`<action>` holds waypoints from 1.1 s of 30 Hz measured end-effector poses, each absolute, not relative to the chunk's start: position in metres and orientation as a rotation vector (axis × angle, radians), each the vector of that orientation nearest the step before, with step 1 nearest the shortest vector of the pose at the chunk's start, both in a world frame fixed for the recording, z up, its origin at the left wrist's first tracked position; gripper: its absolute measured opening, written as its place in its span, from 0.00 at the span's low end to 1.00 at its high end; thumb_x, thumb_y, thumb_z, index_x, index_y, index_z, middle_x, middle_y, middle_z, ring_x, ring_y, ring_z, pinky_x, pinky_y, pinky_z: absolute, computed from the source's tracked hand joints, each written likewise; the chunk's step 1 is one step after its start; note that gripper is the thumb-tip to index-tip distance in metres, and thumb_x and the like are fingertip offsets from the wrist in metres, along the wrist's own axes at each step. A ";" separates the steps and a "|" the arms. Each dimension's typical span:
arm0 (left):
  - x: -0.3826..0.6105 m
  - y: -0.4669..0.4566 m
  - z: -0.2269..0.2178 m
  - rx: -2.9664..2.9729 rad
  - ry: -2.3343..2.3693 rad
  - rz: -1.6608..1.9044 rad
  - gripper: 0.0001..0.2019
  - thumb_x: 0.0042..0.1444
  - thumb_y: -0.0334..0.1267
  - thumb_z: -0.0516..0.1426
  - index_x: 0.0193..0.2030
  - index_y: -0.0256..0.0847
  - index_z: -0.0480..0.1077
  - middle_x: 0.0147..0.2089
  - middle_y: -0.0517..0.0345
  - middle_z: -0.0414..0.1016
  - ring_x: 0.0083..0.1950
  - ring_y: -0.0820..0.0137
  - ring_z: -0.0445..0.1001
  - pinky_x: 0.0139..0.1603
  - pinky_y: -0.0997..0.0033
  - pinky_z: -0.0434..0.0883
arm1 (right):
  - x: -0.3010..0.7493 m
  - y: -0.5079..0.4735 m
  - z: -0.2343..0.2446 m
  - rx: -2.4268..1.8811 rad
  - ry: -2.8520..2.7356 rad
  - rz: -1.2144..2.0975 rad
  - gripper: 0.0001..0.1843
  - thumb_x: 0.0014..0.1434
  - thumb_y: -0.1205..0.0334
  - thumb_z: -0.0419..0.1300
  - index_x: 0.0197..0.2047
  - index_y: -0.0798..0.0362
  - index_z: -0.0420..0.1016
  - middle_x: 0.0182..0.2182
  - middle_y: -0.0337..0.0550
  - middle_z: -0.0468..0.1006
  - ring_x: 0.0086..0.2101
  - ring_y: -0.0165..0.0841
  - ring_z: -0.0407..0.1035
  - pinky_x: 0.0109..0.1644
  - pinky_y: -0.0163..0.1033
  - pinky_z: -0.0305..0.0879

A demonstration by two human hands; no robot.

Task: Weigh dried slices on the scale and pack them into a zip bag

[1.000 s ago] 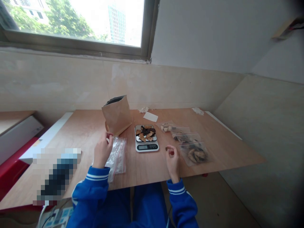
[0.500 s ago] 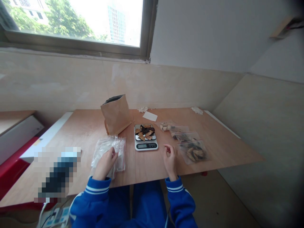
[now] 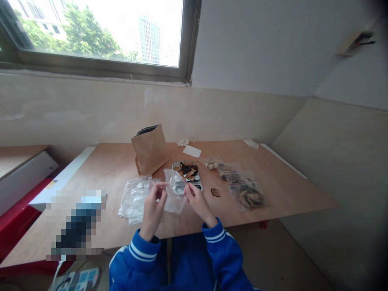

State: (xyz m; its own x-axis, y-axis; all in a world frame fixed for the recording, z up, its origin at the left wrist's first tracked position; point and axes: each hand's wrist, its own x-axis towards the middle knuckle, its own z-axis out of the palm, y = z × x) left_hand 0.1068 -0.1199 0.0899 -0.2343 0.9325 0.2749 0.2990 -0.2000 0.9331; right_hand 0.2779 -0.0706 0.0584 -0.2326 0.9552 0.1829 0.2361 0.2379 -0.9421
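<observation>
Two hands lift a clear zip bag [image 3: 175, 198] just above the near middle of the surface [image 3: 115, 161]. The left hand [image 3: 153, 210] and right hand [image 3: 198, 204] each have their grip pressed together, pinching the bag's upper edge. Behind it, a digital kitchen scale [image 3: 176, 165] carries dark and tan dried slices [image 3: 188, 169]. A crumpled plastic bag [image 3: 133, 201] lies beside the left hand, below a kraft paper bag [image 3: 150, 149]. Near the right edge, a single dried slice [image 3: 215, 192] lies just beside three filled zip bags [image 3: 247, 194].
</observation>
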 end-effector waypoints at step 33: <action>0.110 -0.070 0.100 0.924 1.538 1.731 0.27 0.53 0.48 0.58 0.51 0.26 0.74 0.33 0.49 0.77 0.30 0.70 0.71 0.34 0.70 0.69 | 0.323 0.034 0.021 -1.328 -1.957 0.184 0.16 0.60 0.60 0.53 0.50 0.54 0.67 0.45 0.53 0.71 0.48 0.44 0.65 0.54 0.50 0.63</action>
State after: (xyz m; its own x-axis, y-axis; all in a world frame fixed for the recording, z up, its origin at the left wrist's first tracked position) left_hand 0.1103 -0.0701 0.1002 -0.5502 0.8302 0.0896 -0.0084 -0.1129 0.9936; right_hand 0.3229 0.0342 0.0208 -0.1799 0.8478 0.4989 0.7398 0.4509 -0.4995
